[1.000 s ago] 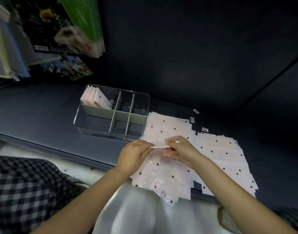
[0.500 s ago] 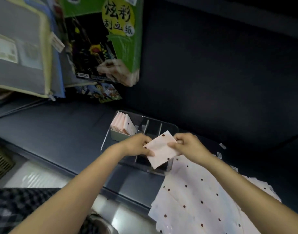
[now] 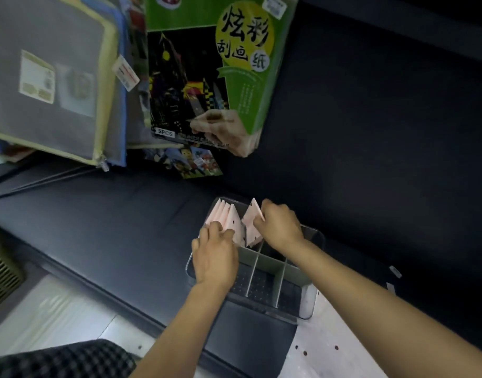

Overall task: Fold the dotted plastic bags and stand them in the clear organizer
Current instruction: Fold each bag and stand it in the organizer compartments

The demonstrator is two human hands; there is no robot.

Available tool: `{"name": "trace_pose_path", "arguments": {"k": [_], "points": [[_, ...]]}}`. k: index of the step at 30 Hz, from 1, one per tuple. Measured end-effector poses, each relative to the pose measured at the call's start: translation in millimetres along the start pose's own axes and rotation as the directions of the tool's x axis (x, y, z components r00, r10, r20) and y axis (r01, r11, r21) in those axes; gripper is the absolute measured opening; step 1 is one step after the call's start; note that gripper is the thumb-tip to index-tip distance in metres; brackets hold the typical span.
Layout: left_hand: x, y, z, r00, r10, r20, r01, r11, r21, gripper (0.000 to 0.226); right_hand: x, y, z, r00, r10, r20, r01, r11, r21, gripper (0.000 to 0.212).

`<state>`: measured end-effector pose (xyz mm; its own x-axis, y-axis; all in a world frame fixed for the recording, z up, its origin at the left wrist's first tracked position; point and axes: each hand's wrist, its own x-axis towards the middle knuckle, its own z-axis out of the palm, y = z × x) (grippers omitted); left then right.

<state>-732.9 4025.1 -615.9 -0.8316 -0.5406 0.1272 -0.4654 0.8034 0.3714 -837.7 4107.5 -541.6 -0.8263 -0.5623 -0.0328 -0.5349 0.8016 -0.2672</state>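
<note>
Right hand pinches a folded dotted bag, standing it in the clear organizer's back-left compartment. I see my left hand, fingers relaxed, resting against the folded bags already standing there; flat bags lie nearby.

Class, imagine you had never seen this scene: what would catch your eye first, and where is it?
First, the big green scratch-art paper pack with bold Chinese characters, leaning at the top centre. Below it, both hands meet over the clear plastic divided organizer: the right hand pinches a folded pink dotted bag into the far compartment, while the left hand touches the standing row of folded dotted bags.
</note>
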Motion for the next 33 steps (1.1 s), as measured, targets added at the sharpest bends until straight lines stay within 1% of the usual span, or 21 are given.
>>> {"name": "trace_pose_path", "arguments": {"k": [1, 3, 5, 7, 8, 10, 12, 14, 15, 19, 21, 22, 23, 25, 27, 29, 30, 32, 33], "points": [[0.2, -1.5, 2.2, 1.000, -0.010, 0.009, 0.010, 1.000, -0.015, 0.034, 4.1, -3.6, 6.3, 0.999, 0.032, 0.022, -0.032, 0.999, -0.014, 0.010], [0.9, -3.6, 5.2, 1.000, -0.014, 0.022, 0.015, 0.999, -0.044, 0.036, 11.4, -10.2, 18.5, 0.992, 0.115, 0.057, -0.114, 0.993, -0.015, 0.017], [1.0, -5.0, 5.6, 1.000, -0.010, 0.017, 0.011, 0.997, -0.074, 0.036, 17.3, -14.9, 29.0, 0.976, 0.199, 0.088, -0.205, 0.976, 0.070, 0.023], [0.0, -7.6, 5.7, 1.000, -0.015, -0.003, 0.015, 0.994, -0.104, 0.036, 21.6, -19.0, 38.6, 0.958, 0.255, 0.127, -0.275, 0.945, 0.177, 0.022], [-0.6, -9.2, 5.7, 1.000, -0.022, -0.012, 0.020, 0.993, -0.120, 0.034, 23.2, -20.7, 42.9, 0.952, 0.266, 0.151, -0.295, 0.930, 0.219, 0.022], [-2.1, -11.6, 5.0, 0.998, -0.041, -0.037, 0.035, 0.985, -0.167, 0.030, 25.4, -23.7, 49.7, 0.935, 0.287, 0.209, -0.341, 0.892, 0.298, 0.036], [-4.4, -10.8, 2.0, 0.993, -0.070, -0.092, 0.046, 0.968, -0.246, 0.022, 27.2, -24.6, 56.0, 0.913, 0.305, 0.270, -0.390, 0.846, 0.363, 0.048], [-6.2, -9.0, 0.8, 0.986, -0.087, -0.141, 0.042, 0.955, -0.295, 0.016, 29.6, -23.0, 61.4, 0.899, 0.310, 0.310, -0.414, 0.834, 0.366, 0.049], [-6.7, -8.6, 1.4, 0.987, -0.080, -0.142, 0.035, 0.956, -0.292, 0.016, 30.6, -22.0, 63.1, 0.895, 0.307, 0.325, -0.416, 0.837, 0.355, 0.047], [-8.1, -11.9, 8.0, 0.996, -0.052, -0.066, 0.035, 0.969, -0.243, 0.027, 32.4, -22.5, 63.4, 0.897, 0.280, 0.342, -0.394, 0.857, 0.332, 0.045], [-8.9, -13.3, 9.4, 0.997, -0.068, -0.035, 0.059, 0.974, -0.220, 0.032, 28.0, -22.0, 60.0, 0.909, 0.258, 0.328, -0.361, 0.880, 0.308, 0.044], [-9.4, -13.1, 9.2, 0.997, -0.072, -0.020, 0.066, 0.976, -0.209, 0.034, 23.5, -21.0, 57.0, 0.924, 0.237, 0.299, -0.328, 0.894, 0.305, 0.043], [-9.9, -12.2, 8.4, 0.997, -0.071, -0.005, 0.069, 0.978, -0.198, 0.035, 16.6, -18.8, 52.8, 0.946, 0.208, 0.250, -0.283, 0.905, 0.317, 0.042], [-11.8, -7.6, 5.0, 0.998, -0.065, 0.011, 0.066, 0.981, -0.184, 0.036, -3.6, -10.7, 40.9, 0.983, 0.149, 0.108, -0.179, 0.908, 0.378, 0.033], [-18.0, 1.9, -1.2, 0.999, -0.045, -0.009, 0.042, 0.980, -0.196, 0.033, -32.6, 5.7, 27.5, 0.995, 0.092, -0.040, -0.065, 0.896, 0.440, 0.025], [-30.4, 16.3, -7.6, 0.997, 0.033, -0.066, -0.046, 0.979, -0.199, 0.027, -67.8, 31.9, 16.4, 0.990, 0.041, -0.133, 0.026, 0.885, 0.466, 0.018], [-38.8, 24.5, -9.8, 0.990, 0.102, -0.101, -0.120, 0.974, -0.194, 0.024, -87.3, 48.5, 12.6, 0.989, 0.035, -0.141, 0.037, 0.878, 0.478, 0.014], [-58.6, 40.4, -10.8, 0.952, 0.268, -0.146, -0.293, 0.937, -0.190, 0.018, -128.7, 84.1, 10.5, 0.991, 0.075, -0.109, -0.009, 0.863, 0.506, 0.007], [-69.3, 47.2, -9.3, 0.921, 0.361, -0.144, -0.384, 0.902, -0.196, 0.015, -151.1, 102.4, 12.5, 0.991, 0.109, -0.082, -0.052, 0.858, 0.511, 0.006]]}}
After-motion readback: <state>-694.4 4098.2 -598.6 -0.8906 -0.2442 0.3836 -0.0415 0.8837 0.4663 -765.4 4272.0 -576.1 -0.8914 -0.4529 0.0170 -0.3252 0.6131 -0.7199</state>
